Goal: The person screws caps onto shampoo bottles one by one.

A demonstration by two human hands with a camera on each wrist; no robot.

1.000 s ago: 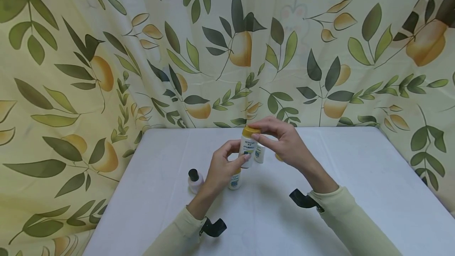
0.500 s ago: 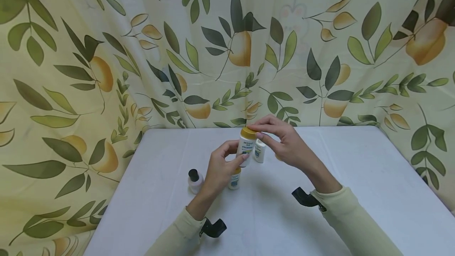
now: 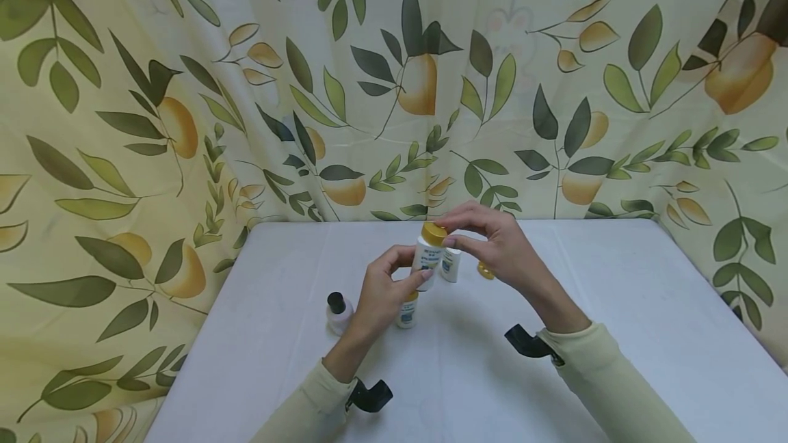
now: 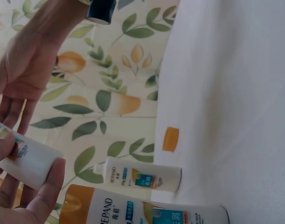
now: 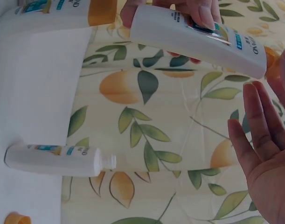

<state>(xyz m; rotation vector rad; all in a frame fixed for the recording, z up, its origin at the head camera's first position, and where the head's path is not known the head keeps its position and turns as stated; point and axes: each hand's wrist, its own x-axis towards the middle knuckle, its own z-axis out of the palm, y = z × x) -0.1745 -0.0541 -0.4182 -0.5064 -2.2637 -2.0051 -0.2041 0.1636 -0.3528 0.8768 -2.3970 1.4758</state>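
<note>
My left hand (image 3: pixel 384 286) grips a white bottle (image 3: pixel 427 256) by its body and holds it above the table, slightly tilted. On its top is a yellow-orange cap (image 3: pixel 434 232), with my right hand (image 3: pixel 498 245) at it. Thumb and forefinger pinch the cap from the side, as the right wrist view shows; the other fingers (image 5: pixel 259 116) stretch out free. Behind the held bottle stands a similar white bottle (image 5: pixel 53 160) with a bare threaded neck. A loose orange cap (image 4: pixel 170 139) lies on the table to its right.
Below my left hand stands another white bottle (image 3: pixel 406 313) with an orange cap. Left of it is a pale bottle (image 3: pixel 339 316) with a black cap. The white table (image 3: pixel 258 333) ends at a leaf-and-fruit patterned curtain (image 3: pixel 382 87).
My right fingers have shifted a little around the cap, and the loose cap on the table has come back into sight beneath that hand. The left hand keeps its grip almost in place.
</note>
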